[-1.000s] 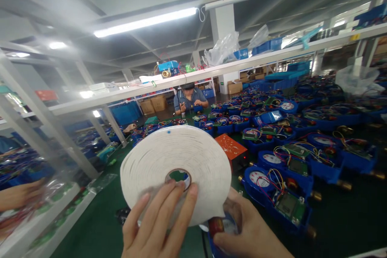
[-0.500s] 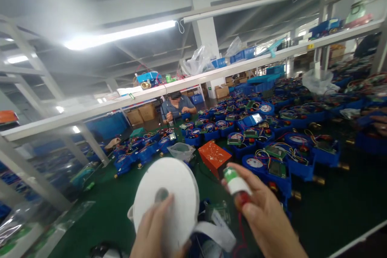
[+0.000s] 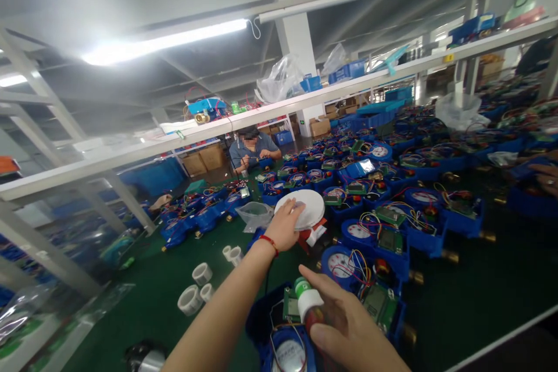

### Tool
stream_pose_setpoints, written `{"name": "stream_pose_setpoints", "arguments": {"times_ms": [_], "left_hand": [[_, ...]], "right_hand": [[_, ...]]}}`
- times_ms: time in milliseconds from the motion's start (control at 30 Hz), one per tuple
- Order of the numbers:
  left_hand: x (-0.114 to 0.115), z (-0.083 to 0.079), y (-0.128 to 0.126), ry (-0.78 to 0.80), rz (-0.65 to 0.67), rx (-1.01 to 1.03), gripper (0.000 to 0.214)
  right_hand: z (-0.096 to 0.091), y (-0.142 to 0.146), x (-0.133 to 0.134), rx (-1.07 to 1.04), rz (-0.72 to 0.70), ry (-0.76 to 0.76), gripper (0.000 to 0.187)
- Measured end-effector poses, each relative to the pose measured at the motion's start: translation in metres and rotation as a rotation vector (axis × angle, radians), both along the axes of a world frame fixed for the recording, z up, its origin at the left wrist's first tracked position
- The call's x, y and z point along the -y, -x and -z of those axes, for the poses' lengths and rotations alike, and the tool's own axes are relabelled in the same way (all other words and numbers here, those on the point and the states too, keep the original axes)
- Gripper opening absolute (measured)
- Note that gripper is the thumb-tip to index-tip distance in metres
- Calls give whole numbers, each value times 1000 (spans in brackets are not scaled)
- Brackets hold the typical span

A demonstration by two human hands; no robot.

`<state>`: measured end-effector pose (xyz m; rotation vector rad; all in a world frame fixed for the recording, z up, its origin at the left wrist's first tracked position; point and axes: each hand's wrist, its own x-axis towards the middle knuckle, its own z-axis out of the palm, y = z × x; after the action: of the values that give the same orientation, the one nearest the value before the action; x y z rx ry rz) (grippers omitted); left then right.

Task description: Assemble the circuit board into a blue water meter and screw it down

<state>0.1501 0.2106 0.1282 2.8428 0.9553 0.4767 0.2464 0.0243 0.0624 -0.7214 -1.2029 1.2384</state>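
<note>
My left arm reaches forward and my left hand [image 3: 285, 225] rests on a large white tape roll [image 3: 305, 207], which lies flat on an orange box [image 3: 321, 225]. A red string circles that wrist. Close to the camera, my right hand [image 3: 349, 325] grips a small cylinder [image 3: 307, 302] with a green end, a white wrap and a red body. It is held over an open blue water meter [image 3: 283, 343] with a green circuit board.
Several blue meters with wires [image 3: 392, 226] cover the green table to the right and behind. Small white tape rolls [image 3: 201, 288] lie at the left. A clear plastic tub [image 3: 255, 214] stands behind. A seated person [image 3: 251, 148] works across the table under a long shelf [image 3: 305, 102]. Another person's hand [image 3: 547, 177] shows at the right edge.
The white tape roll went from close in front of me to flat on the orange box, my left arm stretching out with it. The right hand lowered the cylinder toward the near meter.
</note>
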Motion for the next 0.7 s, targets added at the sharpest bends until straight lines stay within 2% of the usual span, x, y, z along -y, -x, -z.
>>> {"name": "stream_pose_setpoints", "arguments": {"times_ms": [133,167,233,300,433,500,533,633,700], "left_hand": [[86,-41,52,-27,45,159,64],[108,-48,66,12,116,177,60],[144,-54,87,52,154,108,58],[165,-50,101,36,127,85,51],[169,-33,119,-13,22,151,38],[163,-24,127,18,-62,202,35],[159,-19,132,55,-129,241,32],[148,-2,146,247,-362,357,18],[142,12,153,381,-452,395,16]], "right_hand": [[-9,4,-2,30,-36,94,69],[-11,6,-5,35,-53,112,70],[-16,12,-12,49,-99,139,75],[-20,18,-20,85,-163,152,77],[-28,28,-31,247,-274,91,68],[-31,28,-34,330,-236,46,65],[-31,27,-34,373,-157,27,64],[-23,24,-28,519,217,-60,57],[-10,25,-19,619,360,-138,53]]}}
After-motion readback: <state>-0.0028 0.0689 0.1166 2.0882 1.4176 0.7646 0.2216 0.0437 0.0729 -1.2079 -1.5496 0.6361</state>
